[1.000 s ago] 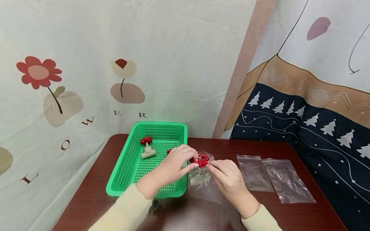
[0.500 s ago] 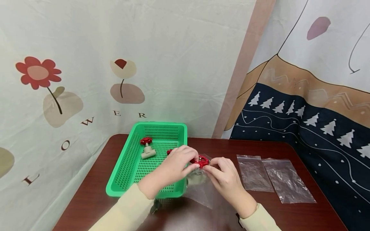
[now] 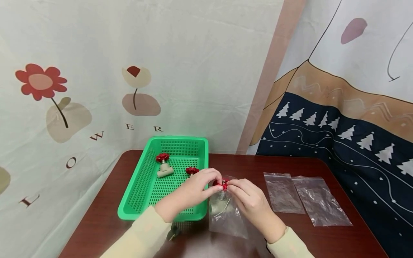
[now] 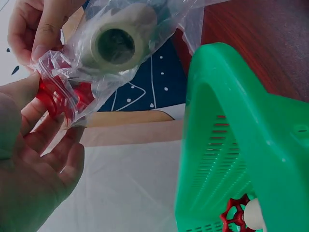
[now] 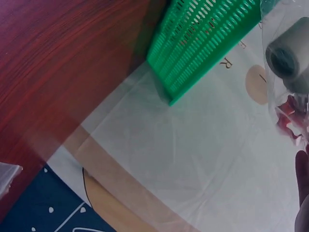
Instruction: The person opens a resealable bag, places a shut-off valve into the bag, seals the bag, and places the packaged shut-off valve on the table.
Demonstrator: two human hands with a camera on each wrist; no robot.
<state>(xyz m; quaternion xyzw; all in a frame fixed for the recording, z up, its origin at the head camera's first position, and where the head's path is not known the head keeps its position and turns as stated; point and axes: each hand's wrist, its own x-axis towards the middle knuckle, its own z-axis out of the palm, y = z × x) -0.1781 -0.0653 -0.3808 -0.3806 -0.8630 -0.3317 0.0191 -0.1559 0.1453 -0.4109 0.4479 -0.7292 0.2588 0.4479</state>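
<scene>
A valve with a pale pipe body point(image 4: 123, 36) and a red handwheel point(image 4: 55, 99) sits in a clear zip-lock bag point(image 3: 229, 224), handwheel at the bag's mouth. My left hand point(image 3: 193, 188) holds the handwheel between thumb and fingers, the zip strip of the bag lying across it. From the other side my right hand point(image 3: 255, 202) pinches the bag's mouth beside the wheel with thumb and forefinger. Below both hands, the body and the bag's closed end hang toward me. In the right wrist view only a little of my right hand point(image 5: 303, 188) shows at the edge.
The green basket point(image 3: 205, 150) stands left of the bagged valve. Inside it lie another valve point(image 3: 165, 170) and a second red handwheel point(image 3: 192, 171), partly behind my left hand. Two flat clear bags point(image 3: 284, 193) lie on the brown table at right.
Both hands have come down slightly, and the right fingers have moved left, closer to the left thumb. The bag's lower end now hangs spread out. More of the basket's second handwheel shows.
</scene>
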